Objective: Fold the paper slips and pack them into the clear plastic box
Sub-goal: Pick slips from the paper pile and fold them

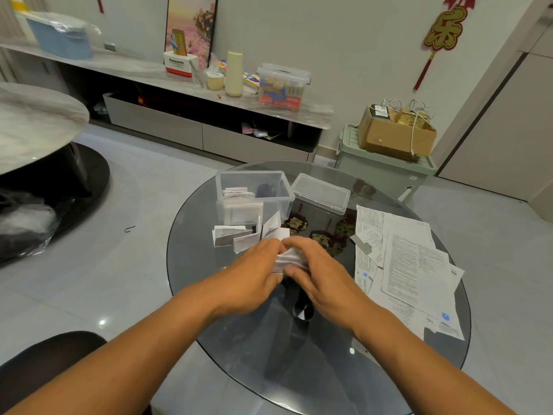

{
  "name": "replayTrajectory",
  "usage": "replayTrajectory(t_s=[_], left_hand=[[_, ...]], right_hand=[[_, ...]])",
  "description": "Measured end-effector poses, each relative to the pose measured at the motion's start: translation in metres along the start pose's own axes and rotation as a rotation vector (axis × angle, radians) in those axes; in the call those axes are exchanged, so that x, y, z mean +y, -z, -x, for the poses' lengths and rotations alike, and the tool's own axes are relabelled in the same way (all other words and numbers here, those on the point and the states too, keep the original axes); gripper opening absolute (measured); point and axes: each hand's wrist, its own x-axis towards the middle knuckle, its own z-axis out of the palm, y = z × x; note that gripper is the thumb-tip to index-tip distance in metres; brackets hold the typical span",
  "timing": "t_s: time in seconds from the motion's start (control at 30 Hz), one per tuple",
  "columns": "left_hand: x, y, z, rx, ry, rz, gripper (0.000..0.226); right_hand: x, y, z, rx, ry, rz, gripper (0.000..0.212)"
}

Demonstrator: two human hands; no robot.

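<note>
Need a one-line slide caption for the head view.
Both hands, left hand and right hand, fold a paper slip over the glass table, near the open clear box.

A home living room is showing here; a low TV cabinet (167,121) is running along the wall, carrying a framed picture (191,26), a snack box (282,86) and a flask (234,73); a red festive ornament (443,34) is hanging on the wall; a round glass table (329,348) is standing on glossy floor tiles (134,181).
</note>
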Motion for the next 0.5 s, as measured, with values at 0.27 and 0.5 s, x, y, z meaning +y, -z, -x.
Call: replayTrajectory(t_s=[0.27,0.5], left_hand=[[-0.028,0.07,0.009,0.331,0.297,-0.167,0.044],[-0.048,0.071,0.002,0.41,0.413,-0.118,0.013]], right_hand=[[-0.013,0.013,-0.007,-0.173,-0.078,0.282,0.02],[-0.017,0.01,-0.017,-0.184,-0.07,0.298,0.022]])
